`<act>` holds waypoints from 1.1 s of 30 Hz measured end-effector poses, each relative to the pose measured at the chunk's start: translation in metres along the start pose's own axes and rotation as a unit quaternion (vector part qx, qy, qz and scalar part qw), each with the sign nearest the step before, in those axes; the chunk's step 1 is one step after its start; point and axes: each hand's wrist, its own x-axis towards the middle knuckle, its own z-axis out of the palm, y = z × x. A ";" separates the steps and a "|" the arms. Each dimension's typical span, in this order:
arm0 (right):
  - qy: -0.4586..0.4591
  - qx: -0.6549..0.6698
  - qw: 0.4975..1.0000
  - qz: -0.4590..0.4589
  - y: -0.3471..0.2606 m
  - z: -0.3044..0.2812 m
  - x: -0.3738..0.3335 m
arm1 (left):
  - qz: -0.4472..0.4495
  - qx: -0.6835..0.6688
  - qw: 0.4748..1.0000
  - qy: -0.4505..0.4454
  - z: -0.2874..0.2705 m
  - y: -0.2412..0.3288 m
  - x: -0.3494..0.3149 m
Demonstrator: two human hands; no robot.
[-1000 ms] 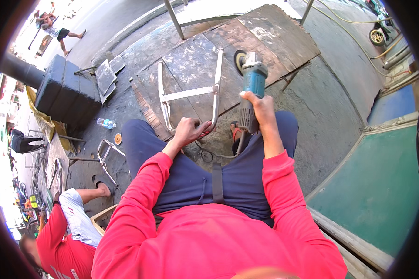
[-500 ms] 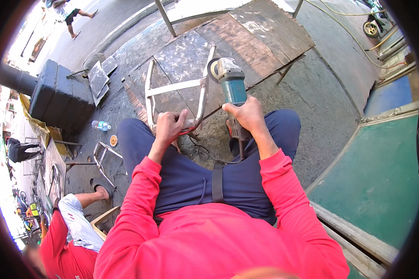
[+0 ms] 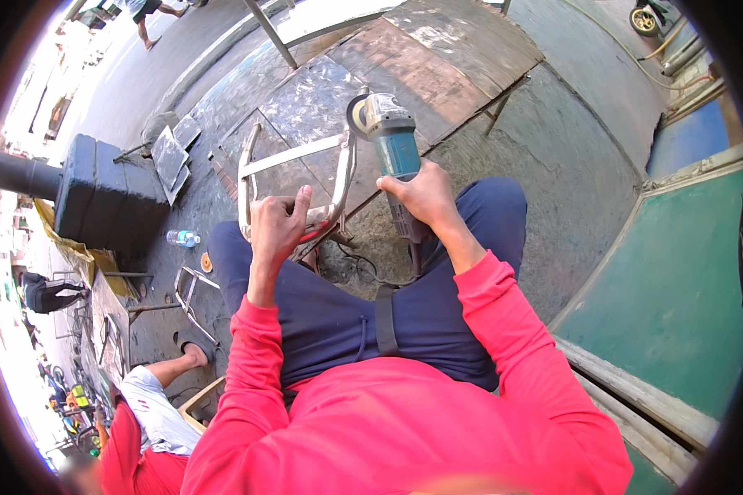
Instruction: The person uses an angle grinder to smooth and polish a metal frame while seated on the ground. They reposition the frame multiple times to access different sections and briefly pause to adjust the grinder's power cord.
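My right hand (image 3: 425, 196) is closed round the body of a teal and black angle grinder (image 3: 399, 155). The round disc (image 3: 358, 117) on the grinder's far end lies against or just above the right side of a bent metal tube frame (image 3: 295, 155); which of the two I cannot tell. My left hand (image 3: 277, 227) grips the near end of that frame, its thumb pointing away from me. The frame has a flat crossbar and bare, shiny tubing. Its near end rests close to my left knee, partly hidden by my hand. The grinder's cord runs down between my legs.
A low worn wooden board table (image 3: 462, 49) stands ahead. At left are a black box-shaped block (image 3: 111, 186), a plastic bottle (image 3: 183, 238), another metal frame (image 3: 196, 299) and a seated person in red (image 3: 144, 450). A green panel (image 3: 660, 305) borders the right.
The whole view has shifted slightly. The frame is tilted a little more, its right side higher, and the grinder has come left with it. Both hands keep their holds.
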 end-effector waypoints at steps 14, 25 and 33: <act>0.023 0.007 1.000 -0.014 -0.001 0.001 -0.002 | 0.023 0.003 1.000 -0.008 -0.009 0.020 0.006; -0.011 0.024 1.000 0.007 -0.003 0.006 -0.003 | -0.025 -0.012 0.999 -0.024 0.001 0.025 -0.010; -0.030 0.017 0.999 0.003 -0.010 0.011 -0.009 | -0.108 -0.074 0.991 0.020 0.000 -0.007 -0.051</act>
